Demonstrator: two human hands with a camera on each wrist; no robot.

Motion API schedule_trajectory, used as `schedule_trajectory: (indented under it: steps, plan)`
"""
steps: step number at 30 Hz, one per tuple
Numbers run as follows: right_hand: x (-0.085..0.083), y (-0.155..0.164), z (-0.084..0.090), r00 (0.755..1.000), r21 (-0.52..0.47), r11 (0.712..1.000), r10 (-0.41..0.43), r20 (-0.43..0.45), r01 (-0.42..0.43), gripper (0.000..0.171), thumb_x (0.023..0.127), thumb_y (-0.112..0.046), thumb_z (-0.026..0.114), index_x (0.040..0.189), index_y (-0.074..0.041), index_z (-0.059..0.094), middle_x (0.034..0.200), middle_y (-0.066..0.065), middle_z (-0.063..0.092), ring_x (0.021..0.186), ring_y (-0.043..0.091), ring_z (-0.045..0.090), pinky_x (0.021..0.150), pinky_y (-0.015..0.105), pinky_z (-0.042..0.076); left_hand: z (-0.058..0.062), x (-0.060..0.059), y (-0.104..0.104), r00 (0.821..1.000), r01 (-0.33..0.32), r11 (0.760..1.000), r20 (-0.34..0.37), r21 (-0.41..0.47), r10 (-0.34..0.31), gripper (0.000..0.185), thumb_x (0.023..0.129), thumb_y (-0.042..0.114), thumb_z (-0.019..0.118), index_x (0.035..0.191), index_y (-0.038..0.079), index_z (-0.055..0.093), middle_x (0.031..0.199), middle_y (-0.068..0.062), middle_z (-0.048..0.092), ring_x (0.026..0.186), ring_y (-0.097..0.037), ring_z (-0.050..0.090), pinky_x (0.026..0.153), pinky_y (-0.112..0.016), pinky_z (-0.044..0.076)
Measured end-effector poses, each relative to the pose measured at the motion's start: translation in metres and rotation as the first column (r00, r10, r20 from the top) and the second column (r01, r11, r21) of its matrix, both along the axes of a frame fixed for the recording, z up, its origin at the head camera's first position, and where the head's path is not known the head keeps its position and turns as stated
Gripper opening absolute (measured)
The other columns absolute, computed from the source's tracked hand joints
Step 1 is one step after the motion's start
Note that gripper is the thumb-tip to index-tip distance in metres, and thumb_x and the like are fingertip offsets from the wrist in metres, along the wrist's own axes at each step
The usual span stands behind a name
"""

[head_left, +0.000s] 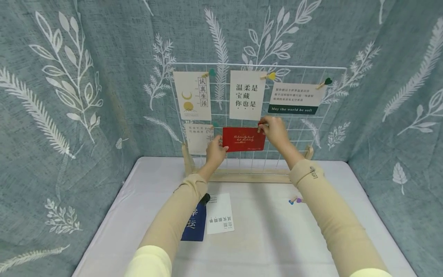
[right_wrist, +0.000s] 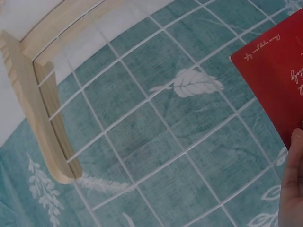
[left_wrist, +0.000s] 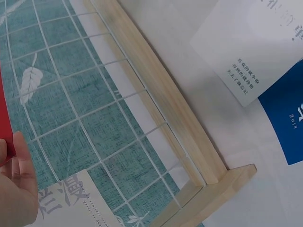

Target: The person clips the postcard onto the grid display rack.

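A red card (head_left: 243,139) is held flat against the white wire grid (head_left: 322,115), below the middle hanging card. My left hand (head_left: 216,148) pinches its left edge. In the left wrist view only my thumb (left_wrist: 19,182) and a sliver of the red card (left_wrist: 4,118) show. My right hand (head_left: 272,129) pinches the card's top right corner, where what looks like a small clip end sticks out by the fingertips. The right wrist view shows the red card (right_wrist: 279,80) against the grid, with one finger (right_wrist: 293,189) on it.
The grid stands in a wooden base (head_left: 249,177) at the table's back. Three cards hang from heart clips along its top, and a small card (head_left: 198,138) hangs at lower left. A white card (head_left: 219,219), a blue card (head_left: 194,229) and loose clips (head_left: 295,200) lie on the table.
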State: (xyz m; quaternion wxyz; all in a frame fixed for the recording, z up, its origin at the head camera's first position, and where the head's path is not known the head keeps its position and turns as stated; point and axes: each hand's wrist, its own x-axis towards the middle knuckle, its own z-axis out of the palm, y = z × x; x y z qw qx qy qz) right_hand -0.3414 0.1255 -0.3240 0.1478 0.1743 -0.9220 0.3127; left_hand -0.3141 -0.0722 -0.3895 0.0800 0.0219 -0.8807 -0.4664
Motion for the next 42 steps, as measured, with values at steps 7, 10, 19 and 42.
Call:
schedule_trajectory:
  steps: [7,10,19,42]
  plan:
    - [0.003,0.000,0.000,0.999,0.007,1.000,0.008,-0.036,-0.008,0.019,0.094,-0.002,0.053,0.106,0.009,0.062,0.103,0.023,0.068,0.083,0.033,0.068,0.070,0.039,0.055,0.002,0.002,-0.004,1.000,0.013,0.997,-0.009,-0.076,-0.013,0.029,0.090,0.009,0.063,0.116,0.000,0.055,0.106,-0.019,0.066,0.086,-0.030,0.068,0.073,-0.037,0.056]
    - [0.005,0.002,0.000,0.999,0.030,1.000,0.008,-0.044,-0.007,0.020,0.094,-0.001,0.052,0.108,0.008,0.063,0.109,0.024,0.067,0.087,0.034,0.068,0.074,0.040,0.056,0.001,0.004,-0.006,0.999,0.031,0.996,-0.009,-0.081,-0.032,0.031,0.089,0.010,0.063,0.118,0.001,0.054,0.107,-0.019,0.065,0.093,-0.030,0.067,0.079,-0.039,0.055]
    - [0.008,0.007,-0.004,0.997,0.017,1.000,0.023,-0.077,-0.022,0.023,0.094,-0.004,0.052,0.112,0.005,0.063,0.111,0.022,0.067,0.074,0.030,0.067,0.065,0.038,0.054,-0.001,0.006,-0.013,0.999,0.011,0.997,-0.036,-0.070,-0.013,0.029,0.088,0.005,0.062,0.116,0.002,0.058,0.103,-0.017,0.067,0.091,-0.030,0.067,0.079,-0.041,0.054]
    - [0.023,0.028,-0.009,0.994,0.012,1.000,0.007,-0.106,-0.005,0.027,0.095,-0.014,0.053,0.114,0.004,0.062,0.107,0.022,0.068,0.092,0.036,0.066,0.081,0.046,0.054,0.003,0.014,-0.012,0.998,0.026,1.000,-0.059,-0.007,-0.027,0.044,0.090,0.005,0.059,0.133,0.009,0.051,0.123,-0.017,0.063,0.101,-0.030,0.066,0.085,-0.040,0.055]
